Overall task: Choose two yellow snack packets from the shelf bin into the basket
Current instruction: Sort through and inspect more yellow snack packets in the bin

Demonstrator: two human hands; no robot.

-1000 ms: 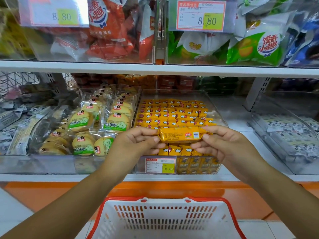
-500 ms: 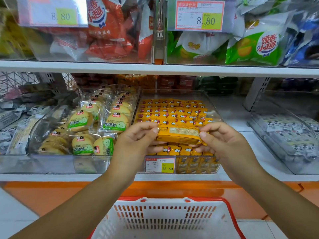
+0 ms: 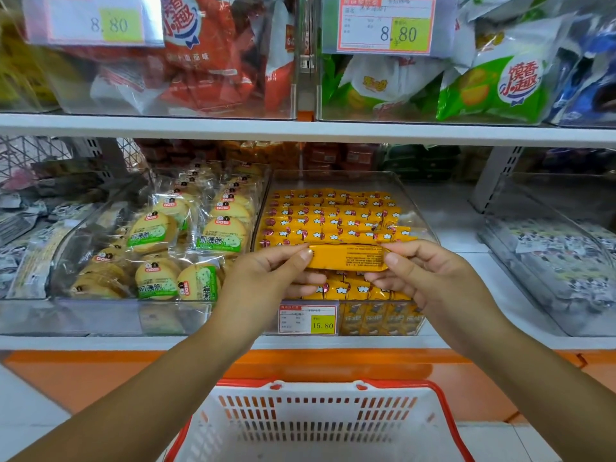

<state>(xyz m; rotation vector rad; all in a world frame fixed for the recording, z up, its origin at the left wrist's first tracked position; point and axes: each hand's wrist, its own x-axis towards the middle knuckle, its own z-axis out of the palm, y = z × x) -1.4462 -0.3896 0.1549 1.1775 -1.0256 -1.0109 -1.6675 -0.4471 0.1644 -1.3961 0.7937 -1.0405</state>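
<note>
Yellow wrapper with fine dark print faces us: one yellow snack packet (image 3: 346, 257) lies level and lengthwise between two hands, held above the front of the clear shelf bin (image 3: 420, 211), just over the rows of like packets packed inside it. We see the left hand (image 3: 266, 278) pinching the packet's left end between thumb and curled fingers, and the right hand (image 3: 430, 281) pinching the right end the same way. On the bin's front wall sits a price label (image 3: 307, 319) reading 15.80. Beside the bin on the left, we see round biscuit packs (image 3: 186, 235) with green labels in another clear bin. Below the hands, in front of the orange shelf base, stands the white basket (image 3: 316, 383) with its red rim, well apart from the packet.
</note>
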